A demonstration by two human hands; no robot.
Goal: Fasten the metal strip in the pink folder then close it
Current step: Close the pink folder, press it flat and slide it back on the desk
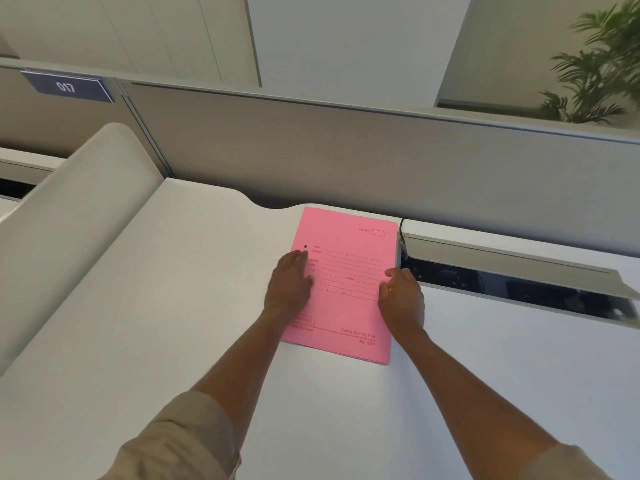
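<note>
The pink folder [346, 282] lies flat and closed on the white desk [173, 289], printed front cover up, near the desk's far edge. A small dark hole shows near its left spine. My left hand [289, 285] rests palm down on the folder's left edge, fingers spread and pressing on the cover. My right hand [401, 296] sits at the folder's right edge, fingers curled against the cover's open side. The metal strip is hidden inside the folder.
A grey partition [346, 150] stands behind the desk. To the right of the folder an open cable tray [519, 282] with a raised lid and a black cable [401, 226] cuts into the desk. A rounded white divider [69, 220] rises at left. A plant [602, 64] stands at far right.
</note>
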